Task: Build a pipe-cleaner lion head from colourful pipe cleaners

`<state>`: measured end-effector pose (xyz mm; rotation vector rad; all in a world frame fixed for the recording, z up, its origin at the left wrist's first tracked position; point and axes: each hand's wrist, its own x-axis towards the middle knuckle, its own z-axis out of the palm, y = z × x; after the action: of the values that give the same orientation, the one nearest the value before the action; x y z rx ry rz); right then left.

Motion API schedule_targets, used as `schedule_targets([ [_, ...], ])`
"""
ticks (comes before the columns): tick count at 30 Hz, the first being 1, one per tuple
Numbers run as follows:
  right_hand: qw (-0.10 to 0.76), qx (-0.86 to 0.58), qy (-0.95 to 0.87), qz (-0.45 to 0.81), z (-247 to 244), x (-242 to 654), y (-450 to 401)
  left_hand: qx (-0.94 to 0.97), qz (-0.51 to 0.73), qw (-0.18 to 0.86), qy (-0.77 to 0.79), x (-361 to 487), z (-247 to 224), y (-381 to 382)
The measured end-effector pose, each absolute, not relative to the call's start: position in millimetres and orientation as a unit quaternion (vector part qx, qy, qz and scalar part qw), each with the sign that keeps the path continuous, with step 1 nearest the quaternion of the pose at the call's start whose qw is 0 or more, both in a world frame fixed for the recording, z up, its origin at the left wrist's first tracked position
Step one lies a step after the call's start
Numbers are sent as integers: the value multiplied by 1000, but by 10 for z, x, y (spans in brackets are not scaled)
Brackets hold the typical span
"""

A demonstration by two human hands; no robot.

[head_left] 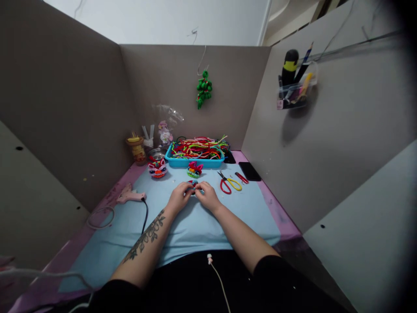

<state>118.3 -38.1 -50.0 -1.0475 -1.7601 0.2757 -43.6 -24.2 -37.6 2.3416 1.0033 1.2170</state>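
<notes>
A small red and blue craft piece (193, 183) is pinched between both hands over the blue cloth, mostly hidden by the fingers. My left hand (181, 195) grips its left side, and my right hand (206, 195) grips its right side with fingertips nearly meeting the others. Just beyond the hands stands a pink and green figure (194, 169). Farther left is a red, pink and orange figure with pointed ears (157, 168). To the right lie scissors with one red and one yellow handle (230, 182).
A blue tray (195, 163) heaped with colourful strands stands behind. At left lies a pink glue gun (130, 194) with its cord. A red-handled tool (241, 178) and a black phone (249, 171) lie right. Grey partitions (192, 65) enclose the table.
</notes>
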Motion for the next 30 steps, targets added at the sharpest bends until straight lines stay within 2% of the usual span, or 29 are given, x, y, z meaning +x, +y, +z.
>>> schedule_targets([
  [9,458,-427,-779,36,-412,1223,-429,822,379,174,389,-413,-410,-219],
  [22,520,-421,-727,156,-503,1205,-369,849,356,89,380,-413,-416,-227],
  [30,536,-388,-735,146,-469,1226,-378,825,378,191,375,-397,-438,-202],
])
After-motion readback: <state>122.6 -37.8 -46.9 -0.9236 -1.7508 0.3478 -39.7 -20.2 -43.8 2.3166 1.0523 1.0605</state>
